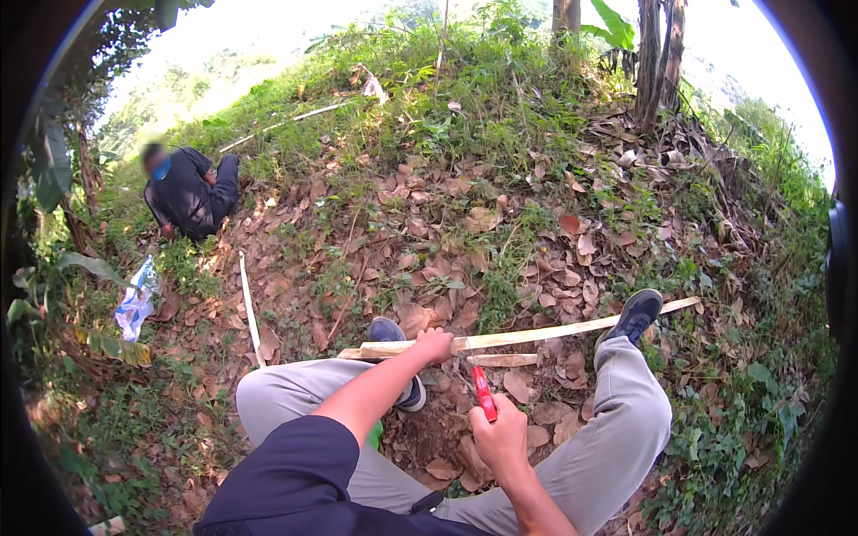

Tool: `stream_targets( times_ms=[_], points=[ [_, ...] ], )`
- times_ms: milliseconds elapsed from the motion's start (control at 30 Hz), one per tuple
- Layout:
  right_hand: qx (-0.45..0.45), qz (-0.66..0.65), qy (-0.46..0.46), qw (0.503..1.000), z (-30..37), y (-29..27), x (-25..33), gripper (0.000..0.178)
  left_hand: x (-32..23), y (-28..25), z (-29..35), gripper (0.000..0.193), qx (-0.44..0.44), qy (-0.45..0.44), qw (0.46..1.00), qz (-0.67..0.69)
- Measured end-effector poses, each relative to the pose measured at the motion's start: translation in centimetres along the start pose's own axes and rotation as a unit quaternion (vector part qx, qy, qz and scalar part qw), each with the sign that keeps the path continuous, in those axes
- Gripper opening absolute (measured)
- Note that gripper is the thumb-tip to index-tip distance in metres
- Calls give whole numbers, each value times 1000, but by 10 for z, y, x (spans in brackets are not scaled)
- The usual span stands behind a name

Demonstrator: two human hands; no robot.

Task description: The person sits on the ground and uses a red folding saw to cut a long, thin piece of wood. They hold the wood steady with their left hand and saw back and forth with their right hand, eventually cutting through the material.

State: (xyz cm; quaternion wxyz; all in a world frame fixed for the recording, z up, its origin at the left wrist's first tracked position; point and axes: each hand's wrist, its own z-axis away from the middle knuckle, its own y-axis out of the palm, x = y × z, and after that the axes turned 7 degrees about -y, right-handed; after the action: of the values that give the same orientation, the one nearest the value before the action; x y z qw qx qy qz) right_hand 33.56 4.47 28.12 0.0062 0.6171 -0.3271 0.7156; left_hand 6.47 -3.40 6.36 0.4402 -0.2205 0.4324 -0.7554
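Note:
A long pale wooden strip [554,333] lies across in front of me, between my shoes. My left hand [434,345] is closed over it, left of its middle, pressing it onto another piece of wood [368,351]. In my right hand [500,435] is the red handle of a hand saw [483,393]. Its thin blade points away from me and meets the strip just right of my left hand; edge-on, the blade's teeth cannot be made out. A short wooden piece [505,360] rests on the ground just below the strip.
Dry leaves [447,259] and green plants cover the slope. Another person [192,192] in dark clothes sits at the far left, near a blue-and-white plastic bag [136,299]. A narrow pale stick [248,308] lies left of my knee. Tree trunks [651,62] stand at the upper right.

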Motion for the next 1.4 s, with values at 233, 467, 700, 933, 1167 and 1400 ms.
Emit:
stream_targets(
  times_ms=[233, 467, 700, 933, 1167, 1400],
  points=[
    [7, 7, 3, 1000, 0, 13, -16, 25, 1, -12, -9, 46, 31, -57, 998, 14],
    [-15, -26, -1, 1000, -6, 22, -34, 28, 13, 2, -15, 38, -29, -4, 999, 22],
    [-46, -70, -5, 996, -13, 15, -47, 28, 3, 8, -16, 28, -75, -29, 997, -13],
    [-91, -174, 28, 980, -35, 34, -61, 28, 9, 14, -25, 24, -89, -9, 996, -18],
    [-65, -91, 26, 993, -1, 19, -53, 27, 9, 11, -19, 26, -86, 4, 996, -14],
    [-70, -111, 21, 991, -23, 31, -53, 28, 13, 16, -23, 25, -90, 4, 996, -13]
  ],
)
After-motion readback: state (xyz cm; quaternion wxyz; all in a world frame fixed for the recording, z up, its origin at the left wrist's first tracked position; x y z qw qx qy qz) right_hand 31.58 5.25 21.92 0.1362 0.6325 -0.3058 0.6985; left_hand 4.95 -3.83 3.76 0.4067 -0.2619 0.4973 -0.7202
